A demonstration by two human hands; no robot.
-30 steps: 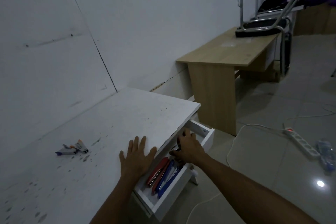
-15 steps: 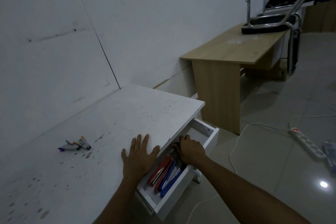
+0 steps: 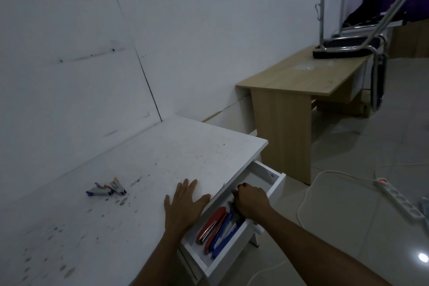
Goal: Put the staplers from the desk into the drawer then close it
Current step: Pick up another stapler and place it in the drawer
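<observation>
Dim room, white desk [image 3: 139, 169] against wall. Drawer [image 3: 234, 260] open at right edge, red and blue staplers [image 3: 218, 227] inside. Right hand [image 3: 251, 201] curled among them, hold unclear; left hand [image 3: 183, 204] flat, empty. Release low, withdraw fingers before pushing shut.

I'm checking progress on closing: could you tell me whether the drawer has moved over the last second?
Cannot tell: the drawer projects about as far beyond the desk edge.

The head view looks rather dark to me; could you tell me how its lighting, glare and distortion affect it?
Head view: dim, bluish light throughout; a bright glare spot on the glossy floor; wide-angle bending of the wall seam; staplers in the drawer keep their colour but lose fine detail.
</observation>
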